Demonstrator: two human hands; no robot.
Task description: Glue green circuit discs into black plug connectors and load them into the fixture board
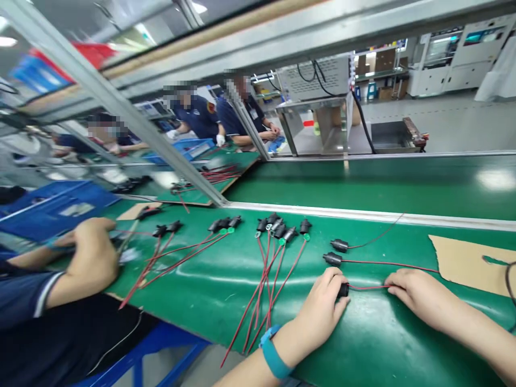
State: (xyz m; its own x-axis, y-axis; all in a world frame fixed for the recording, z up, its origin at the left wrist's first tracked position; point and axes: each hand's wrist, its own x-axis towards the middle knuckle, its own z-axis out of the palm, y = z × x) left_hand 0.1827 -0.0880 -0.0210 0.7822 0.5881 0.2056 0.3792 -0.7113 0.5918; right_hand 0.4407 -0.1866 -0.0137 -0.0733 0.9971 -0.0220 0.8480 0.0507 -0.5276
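Note:
My left hand (pixel 324 301) is closed around a black cylindrical connector (pixel 343 290), most of which the fingers hide. A red wire (pixel 368 287) runs from it to the right, where my right hand (pixel 411 293) pinches it between thumb and fingers. Just beyond my left hand lie two similar black connectors, one with a red wire (pixel 332 259) and one with a thin dark wire (pixel 339 245). Left of them, a bunch of black connectors (pixel 278 228) rests on the green mat (pixel 363 344), their red wires fanning toward the near edge.
Farther left are more wired connectors (pixel 226 223) and a co-worker's arm (pixel 91 258). A torn cardboard piece (pixel 467 263) lies at the right. Behind the mat runs a pale rail (pixel 363 215), with a green surface (pixel 382 180) beyond. A slanted metal post (pixel 161 140) crosses the left.

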